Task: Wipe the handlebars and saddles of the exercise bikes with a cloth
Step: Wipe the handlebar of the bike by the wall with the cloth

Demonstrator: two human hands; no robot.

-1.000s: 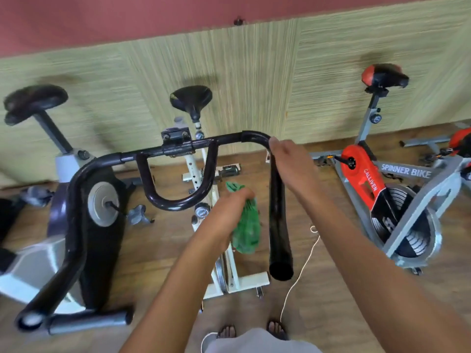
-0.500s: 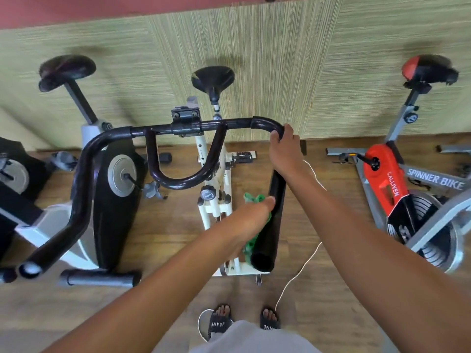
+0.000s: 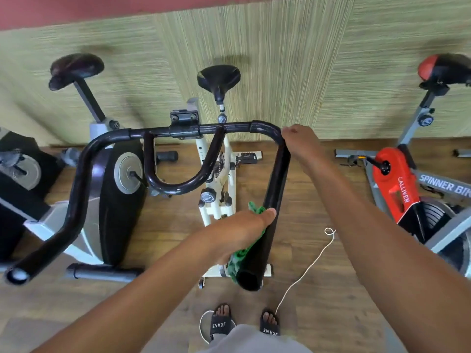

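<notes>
Bikes line the far wall: grey bike [image 3: 112, 200] left, white bike [image 3: 219, 189] centre, red bike [image 3: 397, 184] right. Left hand [image 3: 244, 233] clutches the green cloth [image 3: 239, 258] against the near end of the handlebar [image 3: 276, 179]. Right hand [image 3: 303, 143] grips its far bend.

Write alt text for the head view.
A person's left hand presses a green cloth against the right bar of a white exercise bike's black handlebars, while the right hand grips the bend above. Two more bikes flank it.
</notes>
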